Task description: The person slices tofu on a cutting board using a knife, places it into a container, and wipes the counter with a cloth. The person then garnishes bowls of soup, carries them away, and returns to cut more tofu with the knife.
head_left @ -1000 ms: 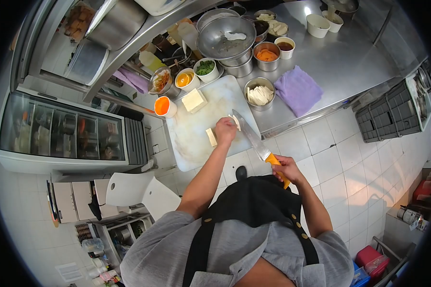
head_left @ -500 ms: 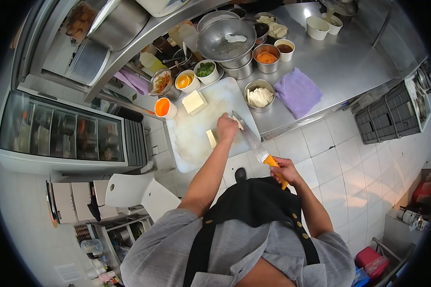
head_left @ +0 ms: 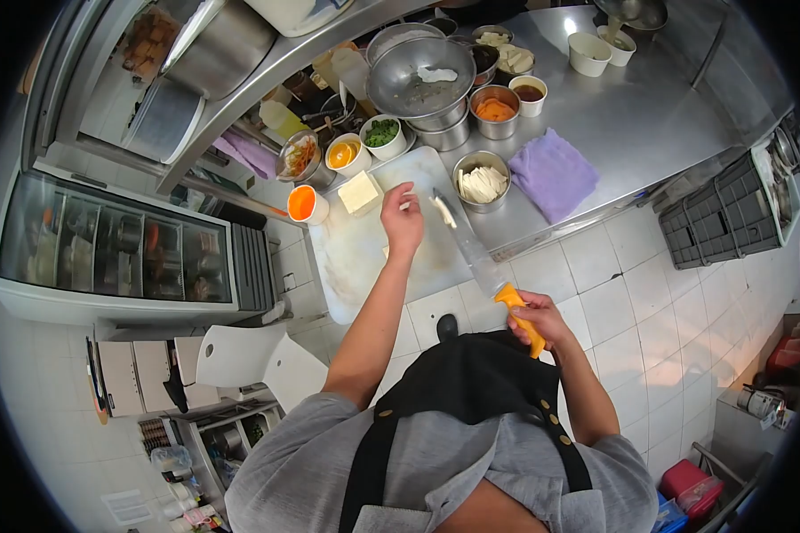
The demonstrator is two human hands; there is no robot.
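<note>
My right hand [head_left: 542, 321] grips the orange handle of a large knife [head_left: 483, 264], its blade reaching over the right edge of the white cutting board [head_left: 347, 284]. Pale thin strips [head_left: 444, 211] lie on the blade near the tip. My left hand [head_left: 402, 216] is over the board, left of the blade, fingers loosely bent and apart with nothing in them. A pale block [head_left: 360, 193], perhaps tofu or cheese, sits just left of it. My forearm mostly hides a smaller pale piece [head_left: 386, 251]. A metal bowl of similar strips [head_left: 483, 184] stands right of the board.
Behind the board stand cups of orange slices [head_left: 343, 154] and chopped greens [head_left: 382, 133], and a large metal bowl [head_left: 420, 80]. A purple cloth [head_left: 555, 175] lies on the steel counter [head_left: 631, 133]. At the back right, pale liquid runs into a white cup [head_left: 618, 46].
My left hand has come off the strips at the knife tip and moved left, its fingers loosening. The knife has shifted slightly right and toward me, with strips still on it.
</note>
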